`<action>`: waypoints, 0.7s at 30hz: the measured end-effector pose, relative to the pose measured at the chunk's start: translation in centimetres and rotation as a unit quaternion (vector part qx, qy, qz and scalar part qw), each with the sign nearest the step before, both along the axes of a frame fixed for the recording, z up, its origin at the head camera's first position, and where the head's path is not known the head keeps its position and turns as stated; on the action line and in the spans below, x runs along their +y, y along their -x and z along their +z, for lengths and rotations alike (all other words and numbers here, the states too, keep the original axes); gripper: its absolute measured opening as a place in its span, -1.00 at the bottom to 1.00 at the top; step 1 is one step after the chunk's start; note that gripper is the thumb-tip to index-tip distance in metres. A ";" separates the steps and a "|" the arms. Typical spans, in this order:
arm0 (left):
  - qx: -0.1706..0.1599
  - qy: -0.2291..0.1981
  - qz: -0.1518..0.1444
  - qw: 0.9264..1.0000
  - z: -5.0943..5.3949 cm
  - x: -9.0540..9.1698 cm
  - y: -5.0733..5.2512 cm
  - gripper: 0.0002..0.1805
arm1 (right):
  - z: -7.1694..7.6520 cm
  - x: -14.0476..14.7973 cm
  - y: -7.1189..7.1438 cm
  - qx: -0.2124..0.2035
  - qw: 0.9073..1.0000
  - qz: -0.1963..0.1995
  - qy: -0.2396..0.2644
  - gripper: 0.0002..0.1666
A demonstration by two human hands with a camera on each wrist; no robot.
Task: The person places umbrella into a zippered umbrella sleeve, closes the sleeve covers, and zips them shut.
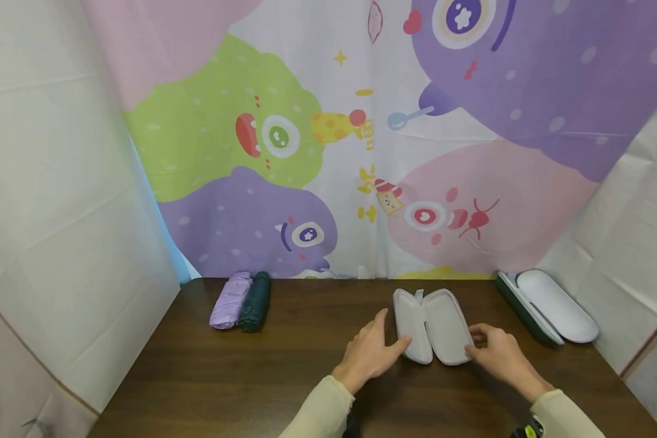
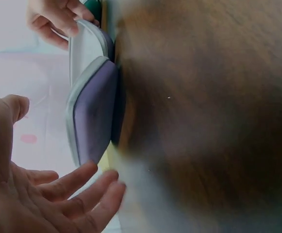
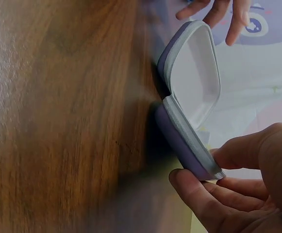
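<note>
An unfolded purple hard case (image 2: 94,109) with a pale grey lining (image 1: 446,325) lies spread on the table, both halves facing up. On its right edge, my right hand (image 1: 500,353) pinches the rim between thumb and fingers, as the right wrist view also shows. My left hand (image 1: 367,353) is beside the left half with fingers spread. In the left wrist view the left fingers (image 2: 82,187) look extended around that half's end and grip nothing; whether a fingertip touches it I cannot tell.
At the back left of the brown table (image 1: 224,383) lie a lilac fabric roll (image 1: 230,301) and a dark green one (image 1: 255,302), resembling folded umbrellas. A dark green case (image 1: 558,307) with a pale lining lies unfolded at the back right. A cartoon-printed curtain (image 1: 361,243) hangs behind.
</note>
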State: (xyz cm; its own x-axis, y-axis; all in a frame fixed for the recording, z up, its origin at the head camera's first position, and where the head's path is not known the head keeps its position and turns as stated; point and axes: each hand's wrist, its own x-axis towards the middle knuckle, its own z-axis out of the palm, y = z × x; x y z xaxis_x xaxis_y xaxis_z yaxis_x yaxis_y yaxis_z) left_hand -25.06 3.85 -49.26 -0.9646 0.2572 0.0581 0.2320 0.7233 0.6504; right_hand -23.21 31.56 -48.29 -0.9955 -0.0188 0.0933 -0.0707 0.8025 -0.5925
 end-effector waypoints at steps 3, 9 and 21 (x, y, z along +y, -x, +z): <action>0.003 -0.005 -0.003 1.000 -0.1 -0.1 0.1 -0.06 | 0.0 -0.2 -0.2 0.000 1.000 0.009 0.002 -0.49; 0.015 -0.004 -0.009 1.000 -0.4 -0.2 0.2 -0.07 | 0.1 -0.5 -0.5 -0.016 0.999 0.025 0.025 -0.51; 0.037 0.030 -0.036 0.998 -1.0 -0.2 0.1 -0.10 | 0.2 -0.5 -0.5 -0.029 0.998 0.038 0.028 -0.50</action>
